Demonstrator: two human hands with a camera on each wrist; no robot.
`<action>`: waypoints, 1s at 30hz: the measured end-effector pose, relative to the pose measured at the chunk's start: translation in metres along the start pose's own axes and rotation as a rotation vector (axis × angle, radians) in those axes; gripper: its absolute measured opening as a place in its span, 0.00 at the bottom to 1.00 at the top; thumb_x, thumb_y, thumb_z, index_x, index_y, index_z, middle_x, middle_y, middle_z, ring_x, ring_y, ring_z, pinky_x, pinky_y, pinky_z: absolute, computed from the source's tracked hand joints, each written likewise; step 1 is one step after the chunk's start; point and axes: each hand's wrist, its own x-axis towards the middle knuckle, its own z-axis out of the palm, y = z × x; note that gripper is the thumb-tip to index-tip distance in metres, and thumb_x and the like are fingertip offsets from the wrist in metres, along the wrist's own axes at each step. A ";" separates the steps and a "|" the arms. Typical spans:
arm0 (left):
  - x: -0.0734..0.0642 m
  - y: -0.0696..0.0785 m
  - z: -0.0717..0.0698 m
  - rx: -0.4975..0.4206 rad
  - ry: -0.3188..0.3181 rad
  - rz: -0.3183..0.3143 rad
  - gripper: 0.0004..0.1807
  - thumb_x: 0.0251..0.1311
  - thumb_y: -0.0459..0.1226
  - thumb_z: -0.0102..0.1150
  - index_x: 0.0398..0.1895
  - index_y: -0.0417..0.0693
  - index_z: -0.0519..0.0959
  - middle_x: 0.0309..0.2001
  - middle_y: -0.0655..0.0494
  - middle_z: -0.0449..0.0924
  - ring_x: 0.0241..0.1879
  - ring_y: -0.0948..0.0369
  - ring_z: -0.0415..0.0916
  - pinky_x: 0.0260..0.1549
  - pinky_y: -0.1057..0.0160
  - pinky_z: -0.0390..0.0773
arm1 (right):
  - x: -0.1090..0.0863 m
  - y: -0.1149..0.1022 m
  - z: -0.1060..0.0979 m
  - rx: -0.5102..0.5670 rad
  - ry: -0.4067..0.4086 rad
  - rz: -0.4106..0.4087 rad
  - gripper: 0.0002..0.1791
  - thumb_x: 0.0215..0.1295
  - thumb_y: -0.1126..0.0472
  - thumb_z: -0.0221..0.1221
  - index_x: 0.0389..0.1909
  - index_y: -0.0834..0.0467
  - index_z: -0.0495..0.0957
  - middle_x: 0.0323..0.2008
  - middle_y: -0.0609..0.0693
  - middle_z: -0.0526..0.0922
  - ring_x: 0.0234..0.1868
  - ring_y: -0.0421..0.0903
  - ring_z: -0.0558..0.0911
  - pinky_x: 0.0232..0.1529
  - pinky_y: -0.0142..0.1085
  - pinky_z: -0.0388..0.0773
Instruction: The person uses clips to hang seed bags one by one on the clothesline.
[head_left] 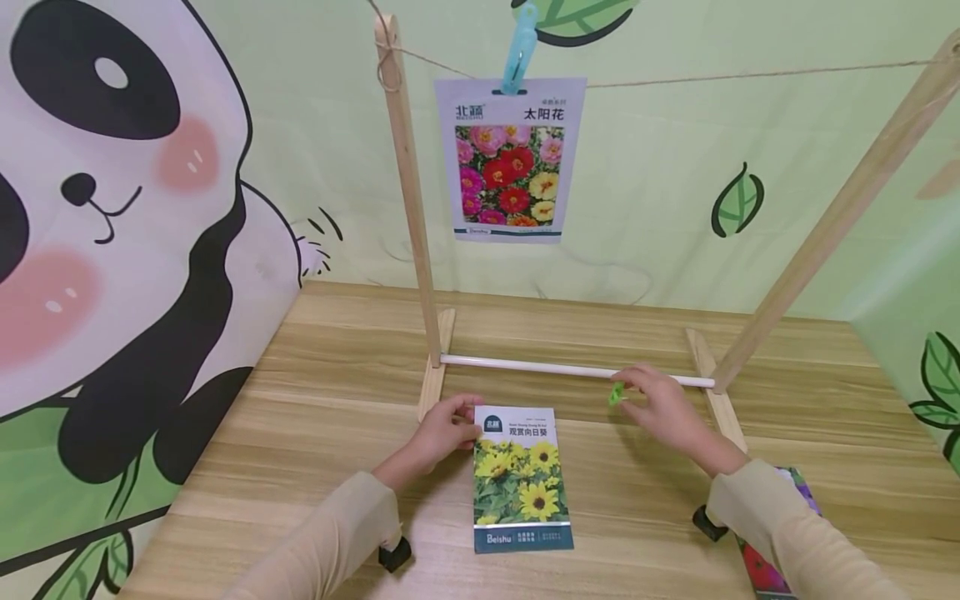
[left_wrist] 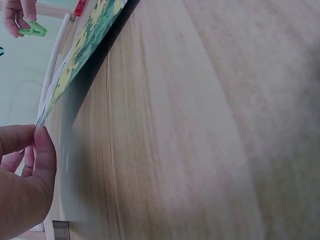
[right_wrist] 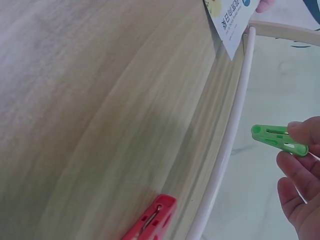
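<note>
My left hand (head_left: 448, 429) pinches the upper left corner of a seed packet (head_left: 521, 479) with yellow sunflowers on it. In the left wrist view the packet (left_wrist: 82, 52) slants up from thumb and forefinger, with a shadow on the table beneath it. My right hand (head_left: 663, 408) pinches a green clothespin (right_wrist: 280, 139) between thumb and fingers, near the white crossbar (head_left: 577, 369). Overhead, a second seed packet (head_left: 512, 162) with red and pink flowers hangs from a string (head_left: 750, 75), held by a blue clothespin (head_left: 520, 52).
Wooden posts (head_left: 408, 183) on feet hold the string at both sides. Another flower packet (head_left: 765, 571) lies on the table, partly under my right forearm. A red clothespin (right_wrist: 152, 220) shows in the right wrist view. A panda-printed wall (head_left: 225, 333) stands at the left.
</note>
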 end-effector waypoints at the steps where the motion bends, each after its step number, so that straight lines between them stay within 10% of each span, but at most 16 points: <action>1: 0.000 0.000 0.000 -0.001 0.000 0.001 0.24 0.63 0.16 0.60 0.63 0.26 0.77 0.41 0.46 0.75 0.36 0.59 0.76 0.33 0.66 0.84 | 0.000 -0.001 0.000 0.000 0.004 -0.005 0.17 0.60 0.80 0.70 0.50 0.75 0.81 0.46 0.66 0.84 0.46 0.64 0.86 0.46 0.57 0.86; 30: -0.002 0.002 0.000 0.057 0.004 0.068 0.24 0.64 0.16 0.59 0.64 0.30 0.79 0.43 0.44 0.78 0.36 0.58 0.79 0.34 0.65 0.84 | 0.006 -0.025 -0.020 -0.040 0.011 -0.079 0.19 0.62 0.79 0.69 0.54 0.76 0.81 0.51 0.68 0.83 0.47 0.64 0.88 0.46 0.55 0.87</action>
